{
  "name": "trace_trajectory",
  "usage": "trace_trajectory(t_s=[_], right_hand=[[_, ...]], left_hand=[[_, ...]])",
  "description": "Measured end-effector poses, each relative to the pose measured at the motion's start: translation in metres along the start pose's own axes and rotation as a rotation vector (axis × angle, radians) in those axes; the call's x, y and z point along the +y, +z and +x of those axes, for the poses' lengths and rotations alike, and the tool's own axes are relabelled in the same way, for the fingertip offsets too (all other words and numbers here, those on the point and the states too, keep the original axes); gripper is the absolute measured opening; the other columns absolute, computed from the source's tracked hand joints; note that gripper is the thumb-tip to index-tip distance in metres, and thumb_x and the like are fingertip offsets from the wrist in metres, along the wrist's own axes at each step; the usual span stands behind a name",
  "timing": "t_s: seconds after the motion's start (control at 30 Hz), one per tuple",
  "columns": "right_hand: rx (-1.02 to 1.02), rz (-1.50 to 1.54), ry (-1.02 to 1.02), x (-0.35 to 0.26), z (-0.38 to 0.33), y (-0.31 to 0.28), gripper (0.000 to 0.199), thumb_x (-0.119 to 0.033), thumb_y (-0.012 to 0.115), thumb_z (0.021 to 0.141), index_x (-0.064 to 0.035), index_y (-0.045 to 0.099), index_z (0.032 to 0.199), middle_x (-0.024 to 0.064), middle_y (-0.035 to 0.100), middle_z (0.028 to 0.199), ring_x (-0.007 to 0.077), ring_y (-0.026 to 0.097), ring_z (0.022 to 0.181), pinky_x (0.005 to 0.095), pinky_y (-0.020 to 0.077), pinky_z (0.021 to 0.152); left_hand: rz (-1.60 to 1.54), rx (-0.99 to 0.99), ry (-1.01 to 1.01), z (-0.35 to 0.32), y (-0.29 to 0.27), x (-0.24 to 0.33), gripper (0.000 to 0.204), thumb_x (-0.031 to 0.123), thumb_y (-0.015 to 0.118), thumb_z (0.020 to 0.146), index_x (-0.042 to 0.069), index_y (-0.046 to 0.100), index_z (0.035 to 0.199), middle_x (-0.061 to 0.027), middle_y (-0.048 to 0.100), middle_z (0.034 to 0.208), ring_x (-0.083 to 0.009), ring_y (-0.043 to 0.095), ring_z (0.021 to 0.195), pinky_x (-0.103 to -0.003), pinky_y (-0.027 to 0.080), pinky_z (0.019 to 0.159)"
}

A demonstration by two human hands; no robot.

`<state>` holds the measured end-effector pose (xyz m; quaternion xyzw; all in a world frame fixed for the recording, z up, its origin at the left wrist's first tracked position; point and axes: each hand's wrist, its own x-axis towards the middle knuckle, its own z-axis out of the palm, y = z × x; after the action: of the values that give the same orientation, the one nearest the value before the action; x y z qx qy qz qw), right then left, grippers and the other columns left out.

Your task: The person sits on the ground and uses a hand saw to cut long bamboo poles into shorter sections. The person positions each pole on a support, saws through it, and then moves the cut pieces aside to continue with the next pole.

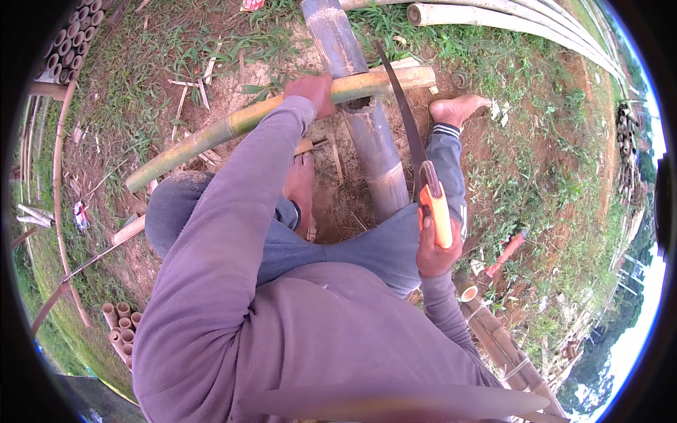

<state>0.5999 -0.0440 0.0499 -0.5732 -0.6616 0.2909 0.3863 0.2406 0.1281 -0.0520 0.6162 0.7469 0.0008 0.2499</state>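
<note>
My left hand (312,92) grips a green-yellow bamboo pole (233,127) that lies slantwise across a thick grey bamboo log (367,134). A curved hand saw with an orange handle (437,211) is in my right hand (436,250). Its dark blade (402,106) reaches forward and rests near the pole's cut end (416,76), just right of the log. I sit with my legs on either side of the log, bare feet (458,109) on the dirt.
Short cut bamboo tubes are stacked at the upper left (67,35) and lower left (120,324). Long bamboo poles (508,21) lie at the top right. More bamboo sections (493,331) and an orange-handled tool (504,254) lie at my right. Grass and bamboo scraps cover the ground.
</note>
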Motion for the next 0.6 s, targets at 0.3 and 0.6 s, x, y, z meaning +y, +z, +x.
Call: trace_trajectory(t_s=[0.3, 0.6], right_hand=[[0.038, -0.025, -0.213, 0.001, 0.129, 0.092, 0.021, -0.009, 0.08, 0.095, 0.0008, 0.065, 0.106, 0.0133, 0.07, 0.081, 0.0234, 0.069, 0.064, 0.0346, 0.0543, 0.063], [0.013, -0.071, -0.101, 0.002, -0.023, -0.018, 0.019, -0.012, 0.072, 0.101, 0.0036, 0.069, 0.113, 0.0071, 0.072, 0.088, 0.0096, 0.066, 0.073, 0.0254, 0.0519, 0.067]], left_hand=[[-0.003, -0.041, 0.042, -0.001, -0.016, 0.013, 0.064, 0.048, 0.084, 0.078, 0.015, 0.069, 0.131, -0.0185, 0.077, 0.118, -0.0392, 0.073, 0.112, -0.05, 0.056, 0.1], [-0.05, -0.196, 0.055, 0.009, -0.017, -0.003, 0.066, 0.04, 0.085, 0.077, 0.009, 0.068, 0.132, -0.0164, 0.075, 0.126, -0.0356, 0.071, 0.118, -0.049, 0.056, 0.103]])
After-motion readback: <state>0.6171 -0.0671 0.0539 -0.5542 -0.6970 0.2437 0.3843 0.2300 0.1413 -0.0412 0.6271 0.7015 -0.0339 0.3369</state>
